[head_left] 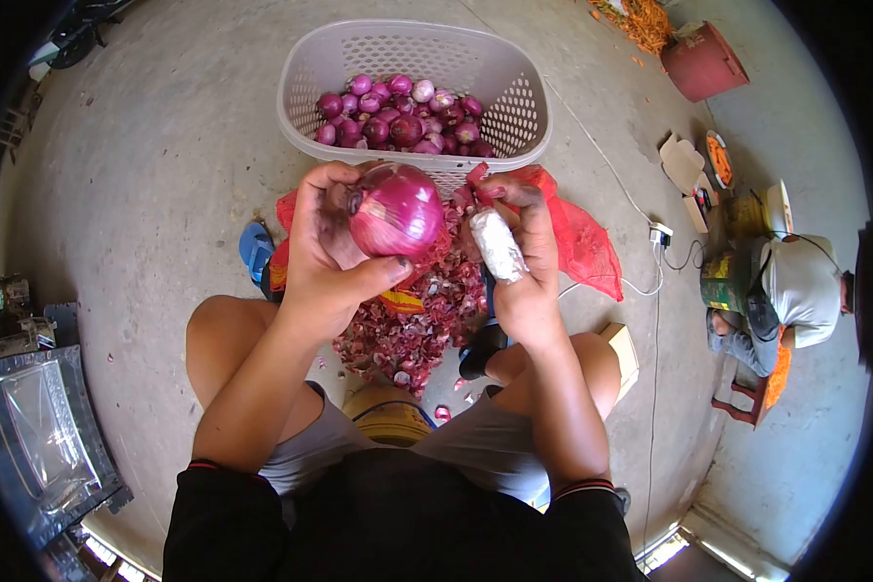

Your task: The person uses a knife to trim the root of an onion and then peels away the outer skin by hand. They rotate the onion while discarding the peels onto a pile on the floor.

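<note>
My left hand (325,257) is wrapped around a large red onion (398,210), holding it up at chest height, its skin shiny purple. Beside it, my right hand (529,252) is raised with curled fingers. A strip of red onion skin (478,184) is at its fingertips. White wrapping (498,247) covers what looks like the right thumb; whether that hand also holds a small tool is hidden. Below both hands lies a heap of onion skins (407,335) on red mesh sacking (582,242). Just beyond stands a grey perforated basket (306,82) with many red onions (388,121).
A yellow bucket (386,412) stands between my knees. A white cable (601,150) runs to a power strip (660,234) on the right. Farther right, another person (800,291) sits by buckets and a red tub (705,63). Black plastic trays (44,436) lie at left.
</note>
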The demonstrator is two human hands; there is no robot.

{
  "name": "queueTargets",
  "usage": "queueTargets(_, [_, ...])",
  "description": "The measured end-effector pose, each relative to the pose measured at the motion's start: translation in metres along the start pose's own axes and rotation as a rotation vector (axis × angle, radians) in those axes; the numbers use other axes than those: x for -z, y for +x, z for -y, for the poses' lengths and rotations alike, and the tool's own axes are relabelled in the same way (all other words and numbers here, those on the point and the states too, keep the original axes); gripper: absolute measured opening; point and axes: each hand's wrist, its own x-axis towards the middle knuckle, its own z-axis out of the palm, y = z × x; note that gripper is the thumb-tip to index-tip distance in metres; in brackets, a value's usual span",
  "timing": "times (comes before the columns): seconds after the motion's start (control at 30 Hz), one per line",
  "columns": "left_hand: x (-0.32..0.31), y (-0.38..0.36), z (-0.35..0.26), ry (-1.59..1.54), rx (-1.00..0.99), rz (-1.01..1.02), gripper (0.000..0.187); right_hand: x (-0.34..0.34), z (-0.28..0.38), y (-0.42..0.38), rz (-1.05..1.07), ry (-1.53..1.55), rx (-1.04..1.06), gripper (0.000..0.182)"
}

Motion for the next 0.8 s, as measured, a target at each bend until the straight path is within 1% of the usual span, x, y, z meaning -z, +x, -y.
queueTargets(0.1, [0.002,0.000,-0.002,-0.081,0.054,-0.041,0.071,0.003,0.006,0.001,0.035,0.043,0.011,0.040])
queueTargets(0.2, [0.005,0.000,-0.003,-0.032,0.096,-0.011,0.069,0.007,0.019,-0.003,0.188,0.039,-0.085,0.045])
queueTargets(0.3, [0.007,0.001,-0.001,-0.044,0.129,-0.032,0.069,0.020,0.040,-0.002,0.490,-0.474,-0.260,0.050])
queueTargets(0.33, [0.008,0.000,0.000,-0.034,0.132,-0.049,0.069,0.020,0.051,-0.002,0.474,-0.627,-0.322,0.049])
queueTargets(0.4, [0.010,0.000,0.002,-0.013,0.138,-0.082,0.067,0.028,0.042,-0.003,0.434,-0.755,-0.248,0.046])
queueTargets(0.47, [0.012,0.001,0.005,0.084,0.110,-0.084,0.066,0.031,0.040,-0.003,0.375,-0.669,-0.250,0.039])
queueTargets(0.53, [0.010,0.002,0.005,0.171,0.060,-0.054,0.064,0.033,0.031,-0.005,0.361,-0.580,-0.063,0.036])
queueTargets(0.6, [0.003,0.003,0.002,0.252,-0.015,0.006,0.060,0.031,0.030,-0.005,0.311,-0.436,-0.039,0.033])
queueTargets(0.67, [-0.003,0.003,-0.002,0.233,0.022,0.015,0.064,0.027,0.038,-0.005,0.222,-0.240,-0.179,0.032])
queueTargets(0.77, [-0.005,0.002,-0.002,0.197,0.070,0.051,0.067,0.028,0.036,-0.004,0.201,-0.205,-0.202,0.032])
queueTargets(0.8, [-0.004,0.002,-0.002,0.185,0.084,0.065,0.068,0.025,0.036,-0.004,0.187,-0.219,-0.179,0.033])
